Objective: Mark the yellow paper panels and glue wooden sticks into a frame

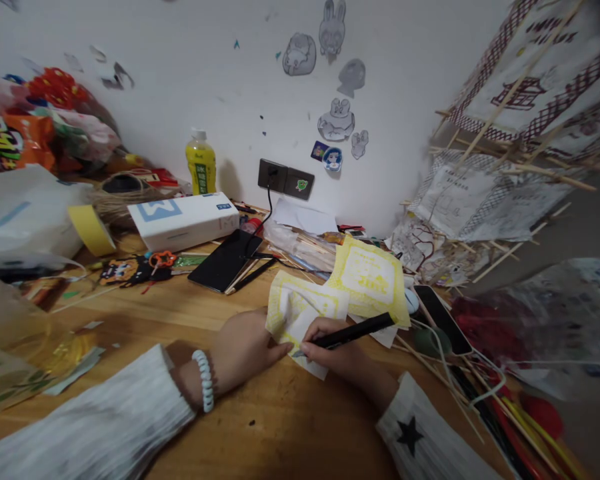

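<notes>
My right hand (330,347) grips a black marker (357,331), its yellow-tipped end pointing up to the right and its other end at the paper. Beneath it is a thin white sheet of paper (325,301) with a yellow drawn border, slightly crumpled. From the left, my left hand (243,343) pinches that sheet's edge, thumb in front and the fingers partly hidden behind it. A second yellow-bordered sheet (370,277) with yellow drawing lies just behind, overlapping the first.
On the wooden table are a black tablet-like device (223,260), a white box (185,220), yellow tape (91,230) and a yellow drink bottle (201,163). At right lie a phone (443,319), cables and sticks, beneath a stick frame hung with drawn panels (525,87).
</notes>
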Demonstrator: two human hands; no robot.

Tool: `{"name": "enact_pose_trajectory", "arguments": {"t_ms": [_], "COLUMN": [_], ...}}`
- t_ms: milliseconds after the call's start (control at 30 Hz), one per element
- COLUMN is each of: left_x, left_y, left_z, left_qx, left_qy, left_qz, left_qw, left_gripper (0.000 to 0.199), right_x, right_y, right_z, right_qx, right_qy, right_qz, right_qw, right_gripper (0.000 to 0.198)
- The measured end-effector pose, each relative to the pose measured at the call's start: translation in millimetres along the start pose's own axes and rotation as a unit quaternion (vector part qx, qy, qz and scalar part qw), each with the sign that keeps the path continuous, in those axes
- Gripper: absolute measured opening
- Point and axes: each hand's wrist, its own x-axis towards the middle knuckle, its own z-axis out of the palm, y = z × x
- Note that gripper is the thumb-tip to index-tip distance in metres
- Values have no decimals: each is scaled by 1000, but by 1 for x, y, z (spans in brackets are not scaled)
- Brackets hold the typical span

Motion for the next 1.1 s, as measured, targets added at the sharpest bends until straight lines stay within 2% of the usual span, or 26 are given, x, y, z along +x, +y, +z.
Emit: {"name": "enact_pose_trajectory", "arguments": {"t_ms": [367,867,1100], "left_x": [1,0,0], "left_y": [1,1,1], "left_z": [-3,-3,-3], "left_qx": [11,14,10], "left_qy": [-5,-6,-17], "left_qz": [3,11,3], "left_qw": [1000,1000,1000], "left_gripper": [34,33,34], "right_x": [-1,-3,-3], "right_y": [-4,3,2], "right_z": [-2,-6,-7], "right_qx": [-30,-31,-9], "right_qy": [33,38,15], "right_qz": [-6,-1,6], "right_qw": [999,999,1000], "right_gripper": [11,15,17]}}
